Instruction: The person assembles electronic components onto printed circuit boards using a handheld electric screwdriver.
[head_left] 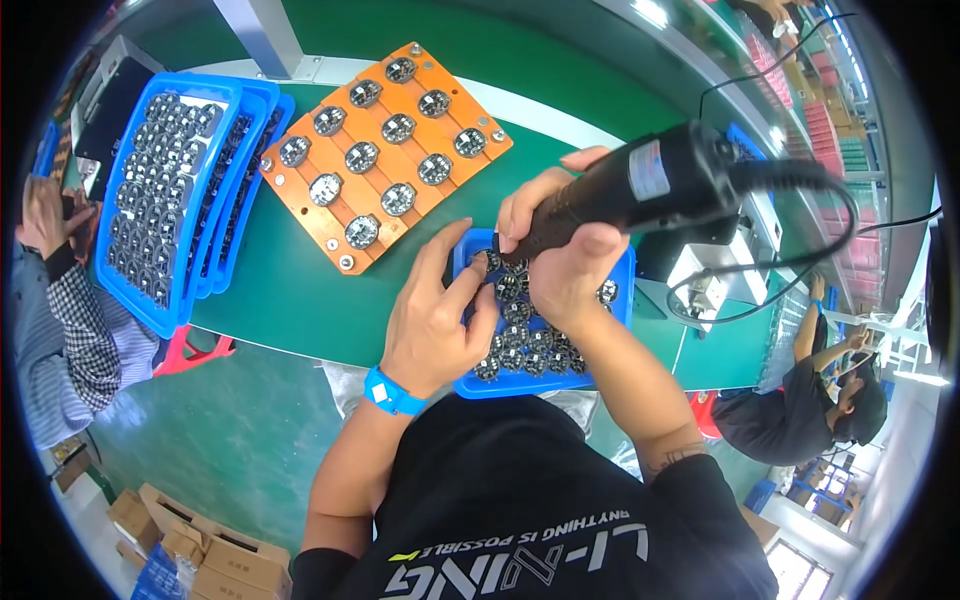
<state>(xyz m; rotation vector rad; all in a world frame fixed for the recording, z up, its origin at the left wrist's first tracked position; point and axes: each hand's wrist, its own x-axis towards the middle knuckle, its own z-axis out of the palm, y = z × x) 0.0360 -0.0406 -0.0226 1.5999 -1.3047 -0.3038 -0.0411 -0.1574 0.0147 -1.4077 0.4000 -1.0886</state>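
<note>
My right hand (565, 240) is wrapped round a black corded electric screwdriver (640, 180), its lower end over the far part of a blue tray (545, 383). Small round circuit-board parts (515, 338) fill much of that tray. My left hand (435, 320), with a blue wrist strap (393, 392), reaches over the tray's left rim. Its fingers hold a round part (490, 260) beside the screwdriver's lower end. The screwdriver's tip is hidden by my hands. Beyond my left hand lies an orange fixture plate (380, 218) with several round parts seated in its holes.
Stacked blue trays (185, 80) of round parts stand at left on the green table (330, 325). The screwdriver's cable (850, 215) loops at right. One person (70, 320) sits at left, another (800, 410) at right. Cardboard boxes (235, 570) lie on the floor.
</note>
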